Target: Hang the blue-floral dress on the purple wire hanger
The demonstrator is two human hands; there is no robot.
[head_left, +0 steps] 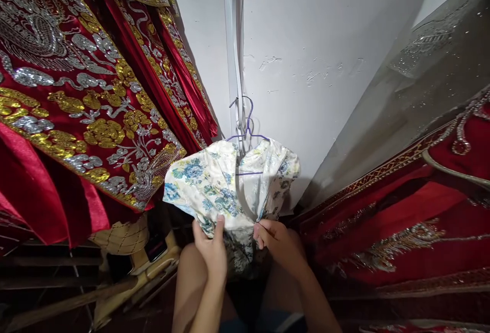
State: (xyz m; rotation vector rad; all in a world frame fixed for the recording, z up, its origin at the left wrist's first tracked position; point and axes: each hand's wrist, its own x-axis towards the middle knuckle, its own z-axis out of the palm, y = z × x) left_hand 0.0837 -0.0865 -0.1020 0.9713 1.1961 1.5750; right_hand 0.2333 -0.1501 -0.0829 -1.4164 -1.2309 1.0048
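Observation:
A white dress with blue and yellow flowers [214, 190] hangs on a thin purple hanger [248, 131], its front parted at the neck. My left hand [213, 244] grips the cloth at the lower left, thumb on the outside and fingers behind it. At the front opening, my right hand [272, 236] pinches the dress edge beside a zipper line, fingers closed. Whether a zipper pull lies in that pinch is too small to tell. Below the hands the lower part of the dress falls in shadow between my knees.
Red garments with gold and silver embroidery [103, 103] hang at the left. On the right are more red beaded garments [401, 221] and a sheer glittery fabric [429, 57]. A white wall [306, 42] stands behind a hanging strap [233, 42]. A yellowish chair [153, 266] is at lower left.

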